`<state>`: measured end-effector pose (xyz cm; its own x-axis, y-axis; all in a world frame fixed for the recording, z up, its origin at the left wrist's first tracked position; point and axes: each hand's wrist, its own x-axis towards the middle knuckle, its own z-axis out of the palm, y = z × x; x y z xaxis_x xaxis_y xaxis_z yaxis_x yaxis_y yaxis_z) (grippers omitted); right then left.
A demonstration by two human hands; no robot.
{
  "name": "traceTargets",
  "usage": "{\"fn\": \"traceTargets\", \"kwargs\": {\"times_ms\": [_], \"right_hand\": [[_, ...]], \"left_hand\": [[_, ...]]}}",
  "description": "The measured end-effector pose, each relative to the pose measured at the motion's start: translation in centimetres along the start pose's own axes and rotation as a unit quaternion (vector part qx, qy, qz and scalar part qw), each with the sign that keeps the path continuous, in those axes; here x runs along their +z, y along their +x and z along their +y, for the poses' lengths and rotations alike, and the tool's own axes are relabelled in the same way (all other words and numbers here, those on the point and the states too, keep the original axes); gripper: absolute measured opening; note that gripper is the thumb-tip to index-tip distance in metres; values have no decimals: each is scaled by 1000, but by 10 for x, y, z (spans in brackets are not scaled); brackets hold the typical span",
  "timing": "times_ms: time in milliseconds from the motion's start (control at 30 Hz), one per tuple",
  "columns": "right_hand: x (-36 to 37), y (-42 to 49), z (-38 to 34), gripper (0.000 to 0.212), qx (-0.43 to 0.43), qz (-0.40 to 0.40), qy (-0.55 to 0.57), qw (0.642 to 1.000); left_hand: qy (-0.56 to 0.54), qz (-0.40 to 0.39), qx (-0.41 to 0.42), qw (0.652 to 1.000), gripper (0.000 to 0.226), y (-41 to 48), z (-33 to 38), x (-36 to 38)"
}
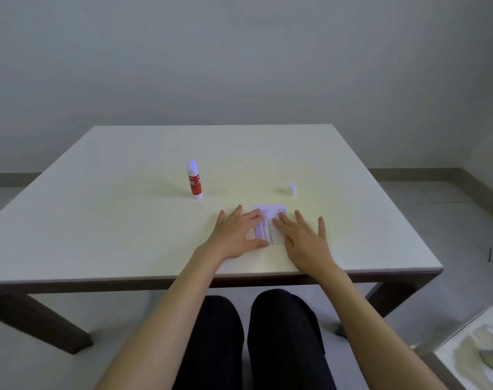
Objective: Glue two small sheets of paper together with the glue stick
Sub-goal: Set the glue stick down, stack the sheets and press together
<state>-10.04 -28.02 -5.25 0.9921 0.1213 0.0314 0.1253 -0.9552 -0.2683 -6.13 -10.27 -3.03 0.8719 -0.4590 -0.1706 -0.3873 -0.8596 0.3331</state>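
A small white sheet of paper (pixel 268 224) with printed text lies flat on the table (pixel 99 206) near its front edge. My left hand (pixel 234 233) rests flat on the paper's left side, fingers spread. My right hand (pixel 303 239) lies flat on its right side, index finger on the sheet. Whether a second sheet lies beneath cannot be told. The red and white glue stick (pixel 194 180) stands upright, uncapped, to the far left of the paper. Its white cap (pixel 292 189) sits apart on the table, behind the paper to the right.
The table's front edge (pixel 239 275) runs just below my wrists. My legs in dark trousers show under it. A pale object (pixel 476 353) sits low at the right, off the table. A wall stands behind the table.
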Motion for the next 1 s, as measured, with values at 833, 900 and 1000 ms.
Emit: {"fn": "traceTargets", "kwargs": {"times_ms": [833, 900, 1000], "right_hand": [[18, 2, -63, 63, -120, -29, -60, 991], [14, 19, -57, 59, -94, -54, -69, 992], [3, 46, -49, 60, -30, -73, -85, 993]], "left_hand": [[-18, -23, 8, 1000, 92, -4, -68, -14], [-18, -32, 6, 999, 96, -3, -68, -15], [-14, -40, 2, 999, 97, -4, -66, -16]]}}
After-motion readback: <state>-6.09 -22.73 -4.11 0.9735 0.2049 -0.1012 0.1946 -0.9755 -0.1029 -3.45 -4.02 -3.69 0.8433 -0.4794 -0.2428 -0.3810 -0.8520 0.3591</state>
